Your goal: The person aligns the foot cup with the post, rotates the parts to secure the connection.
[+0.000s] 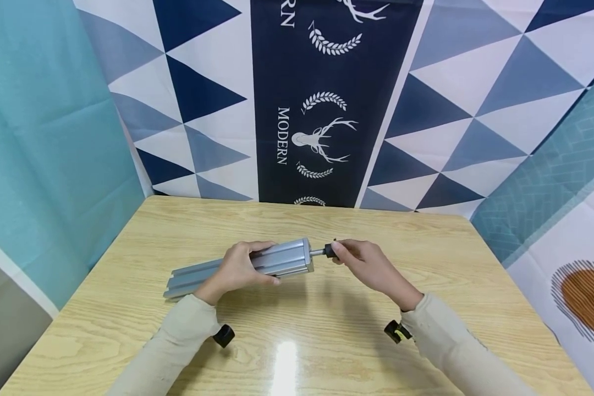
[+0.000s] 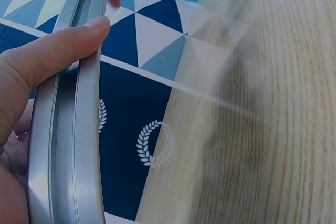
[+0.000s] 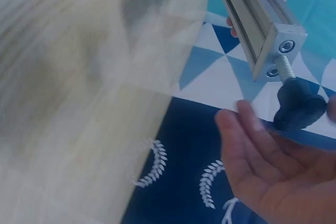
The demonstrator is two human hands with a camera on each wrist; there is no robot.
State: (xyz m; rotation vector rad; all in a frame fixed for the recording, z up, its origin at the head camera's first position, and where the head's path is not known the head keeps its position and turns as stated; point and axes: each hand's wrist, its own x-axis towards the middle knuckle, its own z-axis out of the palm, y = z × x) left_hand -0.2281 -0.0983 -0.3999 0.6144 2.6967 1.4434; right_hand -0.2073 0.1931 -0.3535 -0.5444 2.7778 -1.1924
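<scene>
My left hand [image 1: 241, 267] grips a silver aluminium extrusion profile [image 1: 284, 258], with the thumb along its slotted near side. The bar slants across the table, its right end raised. A black lobed knob [image 3: 298, 104] sits on a threaded rod [image 3: 285, 68] that projects from the end plate [image 3: 281, 51] between two socket-head screws. At the knob is my right hand [image 1: 363, 261], its thumb right at one lobe. In the right wrist view the other fingers [image 3: 231, 129] extend loosely below the knob, slightly blurred and apart from it.
The wooden table [image 1: 326, 341] spreads under both hands. A patterned cloth [image 1: 218, 110] with triangles and a dark deer-print strip hangs behind its back edge. Teal cloth [image 1: 44, 137] borders the left side. Black wrist cameras [image 1: 224, 335] hang below both sleeves.
</scene>
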